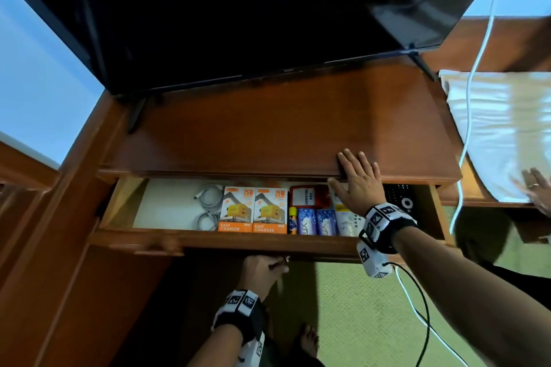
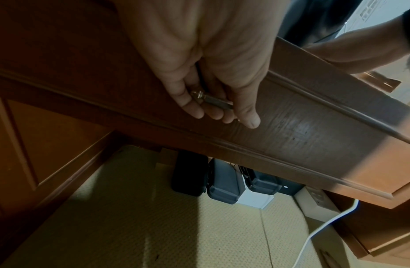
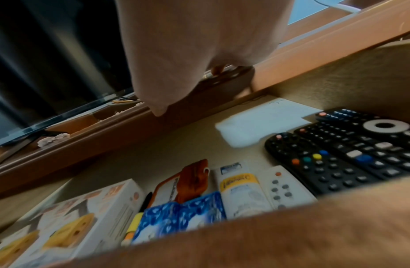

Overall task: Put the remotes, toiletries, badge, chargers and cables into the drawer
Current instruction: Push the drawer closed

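Note:
The wooden drawer (image 1: pixel 226 243) stands partly out under the desk top (image 1: pixel 268 128). Inside it lie grey coiled cables (image 1: pixel 208 202), two charger boxes (image 1: pixel 253 209), a red badge (image 1: pixel 307 197), blue toiletry packets (image 1: pixel 307 220), a white tube (image 1: pixel 346 219) and black remotes (image 1: pixel 401 195). My left hand (image 1: pixel 262 272) reaches under the drawer front (image 2: pixel 314 127) and grips the metal drawer handle (image 2: pixel 211 98). My right hand (image 1: pixel 357 179) rests flat on the desk top's front edge with straight fingers and holds nothing. The right wrist view shows the black remotes (image 3: pixel 348 154), a white remote (image 3: pixel 284 186) and the badge (image 3: pixel 183 183).
A large dark TV (image 1: pixel 238 9) stands at the back of the desk top. A white cloth (image 1: pixel 501 128) and a white cable (image 1: pixel 471 98) lie to the right, where another person's hand (image 1: pixel 536 188) shows. Black cases (image 2: pixel 224 183) sit on the carpet under the desk.

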